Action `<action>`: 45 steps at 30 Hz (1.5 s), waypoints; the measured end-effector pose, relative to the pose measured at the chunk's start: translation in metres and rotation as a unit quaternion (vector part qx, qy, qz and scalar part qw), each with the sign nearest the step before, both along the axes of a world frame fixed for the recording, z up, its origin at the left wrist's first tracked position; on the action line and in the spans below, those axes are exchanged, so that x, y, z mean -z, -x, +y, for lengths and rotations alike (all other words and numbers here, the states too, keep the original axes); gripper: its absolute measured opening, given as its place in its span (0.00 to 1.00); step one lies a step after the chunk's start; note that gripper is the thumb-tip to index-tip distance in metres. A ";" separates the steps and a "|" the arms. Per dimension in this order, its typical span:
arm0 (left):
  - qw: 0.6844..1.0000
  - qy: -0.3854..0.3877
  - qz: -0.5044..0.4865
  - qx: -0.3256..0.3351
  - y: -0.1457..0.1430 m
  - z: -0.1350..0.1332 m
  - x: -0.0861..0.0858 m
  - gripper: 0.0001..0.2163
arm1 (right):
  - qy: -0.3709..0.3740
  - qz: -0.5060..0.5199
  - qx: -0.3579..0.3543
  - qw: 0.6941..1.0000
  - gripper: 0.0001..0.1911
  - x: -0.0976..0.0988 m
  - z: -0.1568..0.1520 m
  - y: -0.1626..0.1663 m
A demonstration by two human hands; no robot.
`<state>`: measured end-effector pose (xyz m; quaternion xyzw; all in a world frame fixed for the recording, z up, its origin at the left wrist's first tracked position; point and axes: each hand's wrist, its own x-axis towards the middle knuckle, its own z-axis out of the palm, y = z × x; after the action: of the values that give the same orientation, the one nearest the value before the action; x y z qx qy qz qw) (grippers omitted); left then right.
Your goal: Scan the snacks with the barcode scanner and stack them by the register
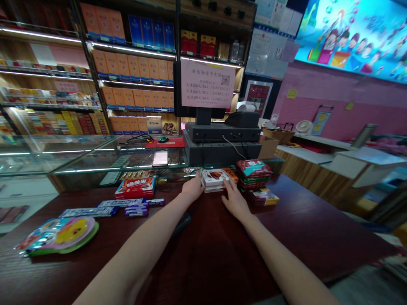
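Observation:
A low stack of white snack packs (pixel 213 179) with brown food pictured on top lies at the back of the dark red counter. My left hand (pixel 193 188) presses against its left end, fingers partly hidden behind the packs. On the front right, the outstretched fingertips of my right hand (pixel 235 200) touch the stack, the thumb held apart. An orange pack (pixel 231 173) shows just behind those fingers. To the right sit a pile of red-brown bags (pixel 253 168) and a small yellow-and-purple pack (pixel 264 197).
On the left are a red snack box (pixel 135 188), purple packets (pixel 136 209), long blue-white packets (pixel 89 212) and a colourful round-ended package (pixel 65 235). Behind stand a glass case (pixel 95 167) and a cash register (pixel 222 146). A dark object (pixel 182 223) lies beside my left forearm.

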<state>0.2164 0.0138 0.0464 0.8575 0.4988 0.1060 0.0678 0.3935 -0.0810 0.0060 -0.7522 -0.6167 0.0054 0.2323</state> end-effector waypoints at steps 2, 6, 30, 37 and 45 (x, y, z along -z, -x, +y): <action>1.000 0.002 0.000 0.000 0.004 0.001 -0.001 0.33 | 0.001 0.002 0.000 1.000 0.37 -0.001 -0.001 0.002; 1.000 0.004 0.002 0.001 0.012 0.001 -0.002 0.29 | -0.005 0.001 0.001 1.000 0.37 -0.003 -0.003 0.006; 0.999 0.019 -0.006 -0.028 0.133 0.011 -0.012 0.15 | -0.017 0.043 -0.112 0.993 0.35 -0.011 0.008 0.077; 0.998 0.010 -0.027 -0.052 0.172 0.012 -0.013 0.15 | -0.030 0.069 -0.145 0.987 0.33 -0.009 0.016 0.097; 0.994 -0.008 -0.041 -0.097 0.196 0.022 -0.013 0.14 | -0.035 0.064 -0.167 0.983 0.31 -0.006 0.025 0.108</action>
<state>0.0200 0.0357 0.0594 0.8006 0.5754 0.1516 0.0708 0.2855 -0.0555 0.0124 -0.6283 -0.7170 0.0704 0.2934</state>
